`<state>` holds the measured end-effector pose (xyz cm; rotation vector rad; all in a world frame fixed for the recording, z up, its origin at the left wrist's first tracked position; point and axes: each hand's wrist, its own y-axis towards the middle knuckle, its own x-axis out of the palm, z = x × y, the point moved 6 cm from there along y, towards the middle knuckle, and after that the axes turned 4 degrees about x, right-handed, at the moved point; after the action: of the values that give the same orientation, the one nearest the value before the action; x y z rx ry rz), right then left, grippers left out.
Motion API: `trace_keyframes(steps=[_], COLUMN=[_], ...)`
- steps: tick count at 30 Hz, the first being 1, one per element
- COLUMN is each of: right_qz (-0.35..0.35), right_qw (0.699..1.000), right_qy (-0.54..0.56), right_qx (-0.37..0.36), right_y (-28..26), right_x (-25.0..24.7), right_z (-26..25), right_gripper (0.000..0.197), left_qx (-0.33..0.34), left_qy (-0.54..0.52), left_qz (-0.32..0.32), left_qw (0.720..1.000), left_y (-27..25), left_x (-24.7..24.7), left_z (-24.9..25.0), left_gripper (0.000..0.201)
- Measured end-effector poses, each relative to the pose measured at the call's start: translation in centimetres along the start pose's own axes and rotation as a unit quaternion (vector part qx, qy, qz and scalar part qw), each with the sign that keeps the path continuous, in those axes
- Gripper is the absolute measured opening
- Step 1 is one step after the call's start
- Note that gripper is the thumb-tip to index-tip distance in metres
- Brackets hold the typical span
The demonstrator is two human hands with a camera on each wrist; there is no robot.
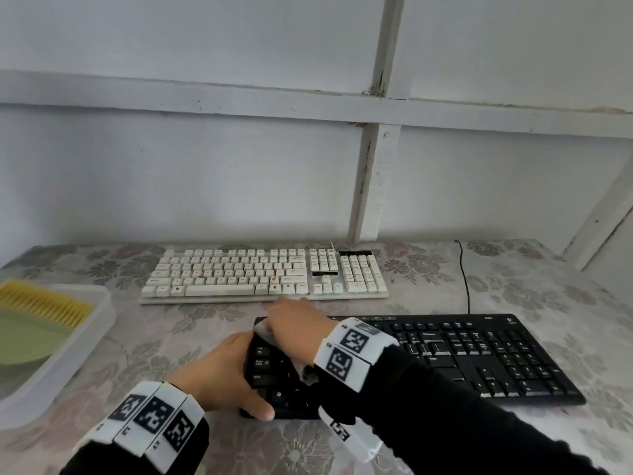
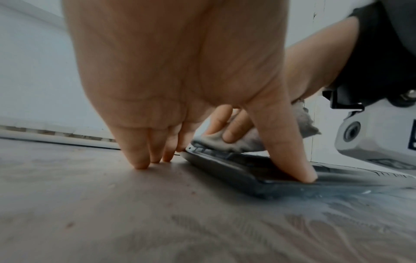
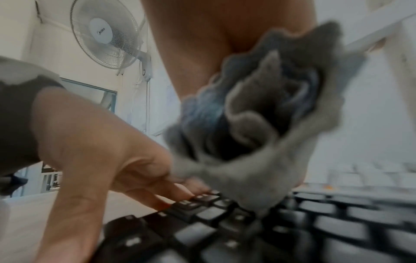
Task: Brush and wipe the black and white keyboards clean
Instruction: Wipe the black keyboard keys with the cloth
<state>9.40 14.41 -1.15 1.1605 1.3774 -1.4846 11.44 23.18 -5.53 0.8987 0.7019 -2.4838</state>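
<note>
White keyboard (image 1: 263,274) behind black keyboard (image 1: 445,354); tub (image 1: 99,313) left.

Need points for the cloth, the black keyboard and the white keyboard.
cloth (image 3: 258,160), right wrist view, on its bunched grey folds.
black keyboard (image 1: 479,354), head view, on the keys right of the hands.
white keyboard (image 1: 239,272), head view, on the middle key rows.

Fuzzy grey cloth (image 3: 258,124), matt black plastic keyboard (image 1: 479,358), frosted plastic tray (image 1: 85,334)

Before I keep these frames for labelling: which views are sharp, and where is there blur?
Head view: mostly sharp, the white keyboard readable, straight wall battens bowed. Left wrist view: left hand soft, tabletop smeared. Right wrist view: grey cloth and black keyboard blurred; wall fan crisper.
</note>
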Motion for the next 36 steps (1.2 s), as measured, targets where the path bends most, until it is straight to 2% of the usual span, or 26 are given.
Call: trace_keyframes(steps=[2,6,8,11,14,17,19,20,23,25,27,30,31,33,36], right_qz=[0.007,0.016,0.027,0.026,0.001,-0.041,-0.063,-0.062,-0.016,0.001,0.007,-0.009,-0.014,0.001,0.013], right_qw=[0.999,0.993,0.992,0.995,0.993,0.985,0.983,0.985,0.991,0.993,0.995,0.999,1.000,1.000,0.999], right_qy=[0.037,0.102,0.095,0.061,0.040,0.032,0.028,0.041,0.109,0.118,0.090,0.028,0.013,0.001,0.023], right_qx=[0.016,0.063,0.073,0.074,0.106,0.162,0.168,0.155,0.070,0.033,0.029,0.021,0.013,0.006,0.034], right_y=[-0.8,-2.3,-3.2,-4.0,-4.7,-5.6,-5.1,-4.5,-1.8,-0.1,1.0,0.6,0.1,-1.0,-2.3], right_x=[0.2,1.3,2.0,2.2,2.0,0.8,-0.4,-0.9,-2.3,-2.5,-2.0,-1.1,-0.8,-0.4,0.0], right_z=[1.8,6.3,8.2,9.9,11.5,12.5,12.1,11.3,6.5,2.9,0.5,-0.2,0.0,0.6,2.4], right_gripper=[0.030,0.025,0.031,0.021,0.029,0.029,0.020,0.022,0.038,0.039,0.033,0.019,0.021,0.026,0.022], left_qx=[0.017,0.015,0.008,-0.007,-0.002,0.006,0.008,0.009,0.008,0.005,0.001,-0.014,-0.013,-0.009,0.006], left_qy=[-0.015,-0.017,-0.013,-0.010,-0.005,-0.010,-0.018,-0.020,-0.018,-0.012,0.005,0.019,0.025,0.029,0.008], left_qz=[0.003,0.003,0.004,0.004,0.001,-0.002,-0.006,-0.005,-0.004,-0.010,-0.016,-0.019,-0.017,-0.012,-0.010], left_qw=[1.000,1.000,1.000,1.000,1.000,1.000,1.000,1.000,1.000,1.000,1.000,1.000,0.999,0.999,1.000], left_y=[0.0,-0.4,-0.4,-0.6,-0.7,-0.8,-0.9,-0.9,-0.9,-0.8,-0.8,-0.9,-0.9,-0.8,-0.7], left_x=[0.1,0.1,0.1,0.1,0.1,0.1,0.2,0.1,0.0,0.0,0.0,-0.1,-0.2,-0.2,0.1], left_z=[0.3,0.4,0.3,0.4,0.6,0.8,0.9,1.0,1.0,1.0,1.0,1.1,1.1,1.1,1.0], left_gripper=[0.077,0.078,0.084,0.089,0.087,0.079,0.076,0.077,0.079,0.079,0.084,0.094,0.094,0.092,0.081])
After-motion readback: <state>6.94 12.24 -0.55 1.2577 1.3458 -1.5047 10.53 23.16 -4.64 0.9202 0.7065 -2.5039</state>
